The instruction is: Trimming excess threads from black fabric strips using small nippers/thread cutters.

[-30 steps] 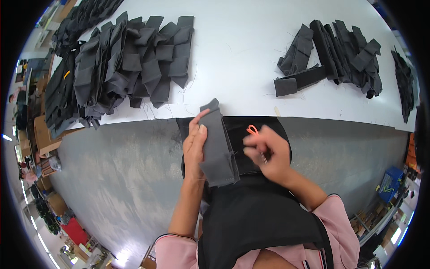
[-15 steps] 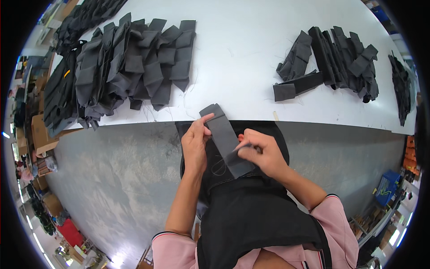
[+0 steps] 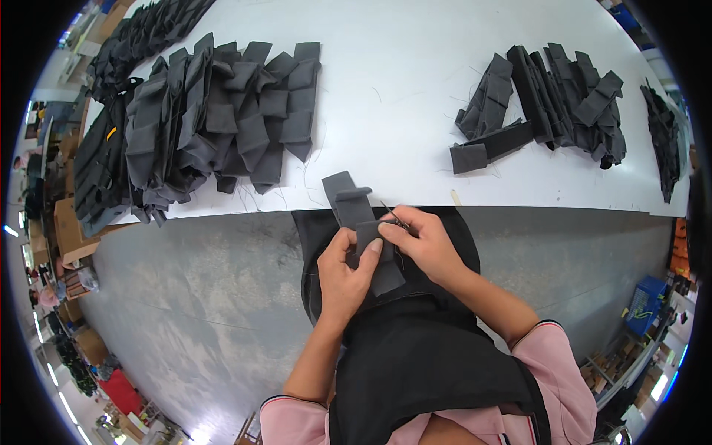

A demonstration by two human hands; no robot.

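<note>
A dark grey fabric strip (image 3: 340, 194) with folded flaps lies over my lap, its far end at the table's edge. My left hand (image 3: 344, 280) is closed on it, with the thumb pressed on a raised flap. Close on the right, my right hand (image 3: 432, 250) pinches the edge of that same flap. Small scissors (image 3: 395, 215) with a pointed dark tip are also held in my right hand; their handles are mostly hidden by the fingers. The black apron (image 3: 423, 348) is behind the strip.
On the white table (image 3: 393, 133), a large pile of grey flapped strips (image 3: 222, 119) lies at the left. A smaller pile (image 3: 578, 104) is at the right, beside a single strip (image 3: 489, 147). Loose threads are scattered about. A blue crate (image 3: 644, 304) stands at far right.
My left hand has moved down from the strip's far end to its middle. My right hand has moved slightly up, and both hands now meet at one flap. The scissors' tip now shows.
</note>
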